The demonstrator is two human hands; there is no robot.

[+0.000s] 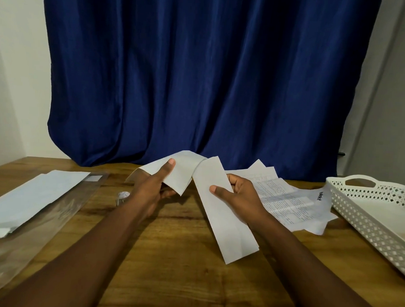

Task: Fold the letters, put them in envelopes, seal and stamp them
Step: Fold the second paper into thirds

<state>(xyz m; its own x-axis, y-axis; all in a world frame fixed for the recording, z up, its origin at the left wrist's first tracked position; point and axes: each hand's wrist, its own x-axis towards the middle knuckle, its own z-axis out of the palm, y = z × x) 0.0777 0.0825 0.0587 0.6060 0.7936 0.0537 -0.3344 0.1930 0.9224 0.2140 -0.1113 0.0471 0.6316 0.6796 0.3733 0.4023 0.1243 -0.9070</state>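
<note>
Folded white paper letter [173, 173] is held above the brown wooden table [175, 255] near its centre, at about 11 o'clock from the long white paper envelope [220, 206] beside it; whether their upper edges touch cannot be told. The left hand [153, 188] grips the letter, thumb lying on its upper face and fingers curled beneath. The right hand [239, 200] pinches the envelope, thumb pressed on its front and fingers behind its right edge, so that the envelope slants from 12 o'clock down toward 5 o'clock. At 3 o'clock from the hands a loose pile of printed white sheets [289, 202] lies on the table, and farther right stands a white perforated plastic tray [366, 218]. At 9 o'clock a stack of white envelopes [32, 195] rests on a clear plastic sleeve [45, 223]. A dark blue curtain [199, 79] hangs at 12 o'clock behind the table.
</note>
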